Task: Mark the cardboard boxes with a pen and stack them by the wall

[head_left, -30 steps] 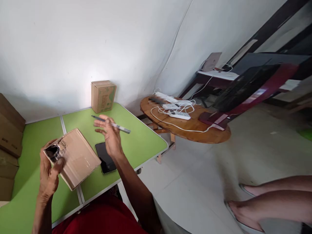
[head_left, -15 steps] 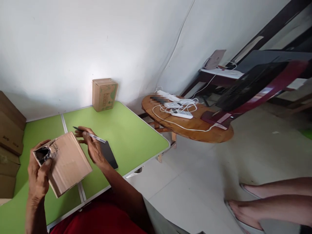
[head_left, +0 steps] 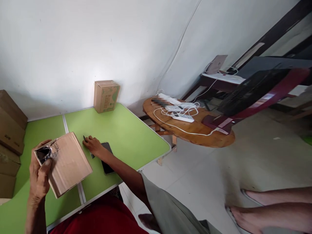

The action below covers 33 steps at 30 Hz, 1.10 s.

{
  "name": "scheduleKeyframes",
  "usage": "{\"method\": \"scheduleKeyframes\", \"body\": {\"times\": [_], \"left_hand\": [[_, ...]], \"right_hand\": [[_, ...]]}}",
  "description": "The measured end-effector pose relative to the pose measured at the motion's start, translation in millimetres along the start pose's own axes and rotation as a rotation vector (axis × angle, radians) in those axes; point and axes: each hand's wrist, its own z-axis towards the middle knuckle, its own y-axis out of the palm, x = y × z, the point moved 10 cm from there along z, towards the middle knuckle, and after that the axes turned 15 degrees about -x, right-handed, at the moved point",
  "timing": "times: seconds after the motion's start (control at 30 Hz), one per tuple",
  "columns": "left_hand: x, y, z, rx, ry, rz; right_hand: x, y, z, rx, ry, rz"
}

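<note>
A cardboard box (head_left: pixel 69 162) is gripped at its left edge by my left hand (head_left: pixel 40 172), thumb on top. The box's near-left corner has a ragged torn hole with a dark inside, and dark scribbled marks surround it. My right hand (head_left: pixel 92 145) is low over the green table, its fingers closed round a pen (head_left: pixel 84 138). One end of the pen shows past the fingertips, the other below the palm. Under my right wrist lies a black tablet or phone (head_left: pixel 106 166), partly covered by the forearm.
The green folding table (head_left: pixel 136 139) meets the white wall. A closed carton (head_left: pixel 104 97) stands at its back; larger cartons (head_left: pixel 11 130) are stacked at left. A round wooden table (head_left: pixel 168 122) to the right holds white power strips and cables. Another person's legs (head_left: pixel 275 208) show at lower right.
My right hand has turned over and lowered toward the table with the pen, uncovering more of the black device. My left hand and the box have barely moved.
</note>
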Motion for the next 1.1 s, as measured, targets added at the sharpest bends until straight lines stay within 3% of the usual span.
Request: {"method": "scheduleKeyframes", "body": {"times": [0.13, 0.23, 0.37, 0.47, 0.57, 0.83, 0.97, 1.1], "left_hand": [[-0.2, -0.7, 0.0, 0.005, 0.007, 0.004], [-0.5, -0.1, -0.6, 0.003, 0.015, 0.004], [-2.2, 1.5, -0.2, 0.002, 0.042, -0.013], [-4.5, 1.2, 0.3, 0.009, 0.05, -0.009], [-4.3, 1.4, -0.9, -0.001, 0.052, 0.01], [-3.5, 2.5, -8.0, -0.007, 0.043, 0.031], [-6.5, 5.8, -11.0, -0.019, 0.049, 0.016], [-11.3, 10.4, -16.2, -0.027, 0.036, -0.014]], "right_hand": [[10.2, -8.2, -25.4, 0.028, 0.06, 0.042], [36.1, -10.5, -66.6, 0.083, 0.251, 0.123], [60.7, 18.5, -125.5, 0.076, 0.568, 0.272], [56.8, 40.6, -144.2, 0.086, 0.656, 0.396], [55.9, 48.7, -145.4, 0.131, 0.678, 0.523], [77.8, 65.1, -152.3, 0.23, 0.564, 0.923], [69.0, 73.9, -173.3, 0.278, 0.387, 1.175], [51.0, 68.7, -204.7, 0.347, 0.114, 1.681]]}}
